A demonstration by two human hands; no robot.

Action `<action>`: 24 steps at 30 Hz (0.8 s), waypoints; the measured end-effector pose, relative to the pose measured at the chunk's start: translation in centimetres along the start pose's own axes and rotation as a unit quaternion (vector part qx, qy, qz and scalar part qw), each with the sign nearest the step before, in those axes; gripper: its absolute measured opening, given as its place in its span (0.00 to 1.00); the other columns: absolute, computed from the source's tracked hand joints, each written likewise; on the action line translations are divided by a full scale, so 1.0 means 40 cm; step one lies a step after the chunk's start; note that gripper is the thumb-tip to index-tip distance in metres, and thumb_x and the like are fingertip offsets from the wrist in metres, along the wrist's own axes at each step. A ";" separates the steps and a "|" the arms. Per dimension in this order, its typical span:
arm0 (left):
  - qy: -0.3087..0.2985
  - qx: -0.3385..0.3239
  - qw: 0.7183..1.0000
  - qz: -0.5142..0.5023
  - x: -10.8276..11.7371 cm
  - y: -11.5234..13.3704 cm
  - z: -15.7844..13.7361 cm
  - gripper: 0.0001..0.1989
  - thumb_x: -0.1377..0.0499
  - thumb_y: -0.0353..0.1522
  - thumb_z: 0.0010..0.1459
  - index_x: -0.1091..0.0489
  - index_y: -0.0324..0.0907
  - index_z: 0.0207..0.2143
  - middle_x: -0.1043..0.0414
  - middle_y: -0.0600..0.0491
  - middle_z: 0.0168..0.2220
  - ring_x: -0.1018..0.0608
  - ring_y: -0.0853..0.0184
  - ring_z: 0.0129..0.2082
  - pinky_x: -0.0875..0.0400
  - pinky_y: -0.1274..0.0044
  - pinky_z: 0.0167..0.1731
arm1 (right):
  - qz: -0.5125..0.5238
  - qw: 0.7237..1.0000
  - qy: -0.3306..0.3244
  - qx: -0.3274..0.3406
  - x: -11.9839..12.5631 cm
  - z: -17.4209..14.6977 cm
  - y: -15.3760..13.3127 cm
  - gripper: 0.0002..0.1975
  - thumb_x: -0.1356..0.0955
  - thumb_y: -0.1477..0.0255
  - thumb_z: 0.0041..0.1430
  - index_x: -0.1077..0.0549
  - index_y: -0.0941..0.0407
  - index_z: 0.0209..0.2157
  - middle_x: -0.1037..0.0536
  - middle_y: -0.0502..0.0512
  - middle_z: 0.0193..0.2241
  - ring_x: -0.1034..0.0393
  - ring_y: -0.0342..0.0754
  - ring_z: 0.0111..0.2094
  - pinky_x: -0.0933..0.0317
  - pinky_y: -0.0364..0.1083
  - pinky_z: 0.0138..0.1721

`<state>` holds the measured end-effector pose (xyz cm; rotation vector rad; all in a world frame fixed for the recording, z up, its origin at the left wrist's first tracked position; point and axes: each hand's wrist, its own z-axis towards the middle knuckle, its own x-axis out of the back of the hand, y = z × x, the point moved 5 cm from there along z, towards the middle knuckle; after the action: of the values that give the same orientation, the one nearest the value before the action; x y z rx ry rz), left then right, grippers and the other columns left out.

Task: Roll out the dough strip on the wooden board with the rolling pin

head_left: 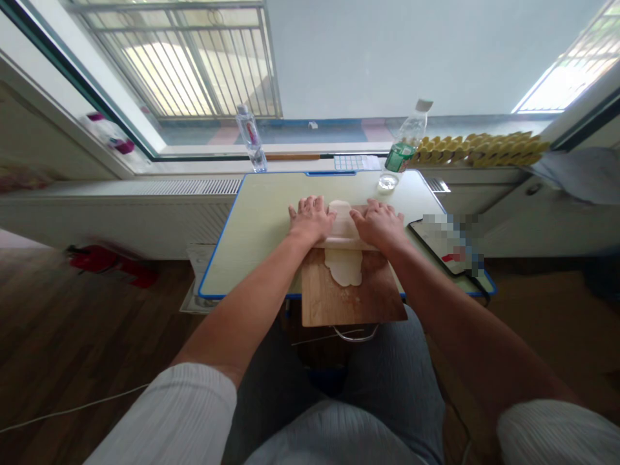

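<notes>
A flattened sheet of pale dough [345,270] lies lengthwise on a wooden cutting board [329,307]. Across the dough rests a light rolling pin [345,243]. My left hand [311,219] is over the pin's left part, palm down, its fingers stretched forward and apart. On the opposite side my right hand [378,223] presses down in the same way, fingers extended. Both hands are open, with the heels of the palms at the pin and no fingers wrapped round it. My hands and wrists hide the pin's ends. The dough shows both behind and in front of the pin.
The board overhangs the near edge of a blue-rimmed table [256,213]. A green-labelled bottle [401,155] stands at the back right, a clear bottle [252,139] by the window. A dark-edged flat object [440,245] lies right. Yellow egg-carton-like trays [479,148] line the sill.
</notes>
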<state>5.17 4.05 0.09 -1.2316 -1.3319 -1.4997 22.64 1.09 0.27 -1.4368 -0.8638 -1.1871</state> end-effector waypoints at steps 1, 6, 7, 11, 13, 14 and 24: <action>0.000 0.000 1.000 0.001 0.000 0.000 0.010 0.34 0.56 0.50 0.73 0.41 0.46 0.74 0.45 0.44 0.78 0.42 0.51 0.77 0.50 0.51 0.75 | -0.002 1.000 0.007 0.003 0.001 0.009 -0.002 0.36 0.42 0.52 0.73 0.34 0.64 0.70 0.31 0.75 0.70 0.39 0.69 0.69 0.48 0.71 0.69; 0.003 -0.006 1.000 0.002 -0.002 0.001 0.044 0.35 0.57 0.49 0.73 0.43 0.44 0.76 0.44 0.43 0.78 0.42 0.50 0.77 0.51 0.51 0.76 | -0.019 1.000 0.023 0.009 -0.002 0.038 -0.004 0.31 0.43 0.58 0.74 0.32 0.62 0.67 0.30 0.75 0.68 0.36 0.68 0.67 0.47 0.71 0.68; 0.001 -0.006 1.000 0.002 -0.003 0.001 0.047 0.35 0.57 0.50 0.73 0.43 0.45 0.76 0.44 0.43 0.78 0.42 0.50 0.77 0.51 0.51 0.76 | -0.020 0.999 0.024 0.009 -0.003 0.041 -0.003 0.30 0.43 0.58 0.74 0.32 0.61 0.66 0.29 0.75 0.67 0.35 0.68 0.66 0.46 0.71 0.68; -0.005 -0.011 1.000 0.004 -0.007 0.001 0.048 0.35 0.57 0.50 0.74 0.42 0.45 0.75 0.45 0.43 0.78 0.41 0.50 0.77 0.51 0.51 0.75 | -0.024 0.999 0.022 0.002 -0.005 0.047 0.000 0.29 0.42 0.59 0.73 0.30 0.62 0.64 0.27 0.76 0.65 0.34 0.69 0.65 0.45 0.71 0.66; -0.008 -0.013 1.000 0.006 -0.009 0.001 0.046 0.34 0.57 0.50 0.74 0.41 0.45 0.75 0.45 0.43 0.78 0.41 0.49 0.76 0.50 0.51 0.75 | -0.027 1.000 0.014 -0.004 -0.006 0.046 0.001 0.29 0.42 0.58 0.73 0.29 0.62 0.64 0.27 0.76 0.65 0.34 0.70 0.65 0.45 0.71 0.66; -0.009 -0.014 1.000 0.006 -0.010 0.002 0.044 0.34 0.57 0.50 0.74 0.41 0.46 0.74 0.44 0.43 0.78 0.41 0.49 0.76 0.49 0.50 0.75 | -0.027 1.000 0.010 -0.005 -0.006 0.044 0.002 0.30 0.42 0.58 0.74 0.30 0.62 0.64 0.27 0.76 0.66 0.34 0.70 0.65 0.45 0.71 0.66; -0.006 -0.020 1.000 0.005 -0.003 0.006 0.012 0.32 0.56 0.49 0.74 0.38 0.47 0.72 0.41 0.43 0.76 0.38 0.49 0.75 0.46 0.51 0.73 | -0.015 1.000 -0.011 -0.002 -0.011 0.018 0.010 0.32 0.43 0.60 0.73 0.34 0.63 0.70 0.33 0.76 0.70 0.36 0.71 0.67 0.44 0.72 0.67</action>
<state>5.49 4.48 0.03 -1.2724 -1.3081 -1.5217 23.08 1.72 -0.24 -1.4475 -0.9011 -1.1988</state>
